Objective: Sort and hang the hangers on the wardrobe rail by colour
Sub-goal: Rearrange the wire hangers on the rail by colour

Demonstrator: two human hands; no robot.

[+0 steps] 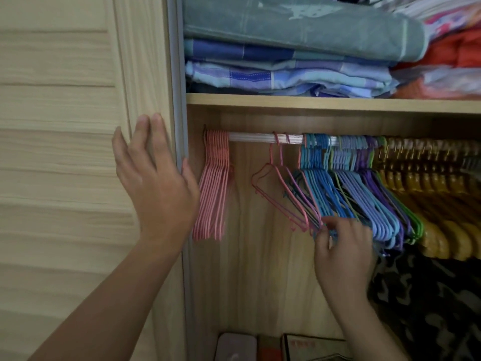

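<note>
Only the one head view here, looking into an open wardrobe. The left hand (156, 178) is spread flat with fingers straight and a bit apart, resting against the pale wood-grain wardrobe door (65, 152), thumb near the grey door edge. It holds nothing.

The right hand (341, 246) is lower down inside the wardrobe, fingers curled, pinching the bottom corner of a thin blue wire hanger (316, 204) where the blue bunch starts. The pinched bit is blurry, so I can't say if it's one hanger or a couple.

On the white ribbed wardrobe rail (250, 137) under the shelf, from the left: a tight pack of salmon-pink wire hangers (214, 194) pushed up against the side wall, roughly ten, too bunched to count properly. Then a bare stretch of rail, then two loose pink wire hangers (276, 188) hanging on their own, tilted. Just right of them is a dense run of blue, lilac and purple ones, with a few green wire hangers (416, 225) at the end, too many to count. After that comes a long row of yellow-brown wooden hangers (429, 204) running out of frame.

Above, the wooden shelf (312, 101) has a stack of folded blue and teal bedding (286, 53), at least three pieces.
</note>
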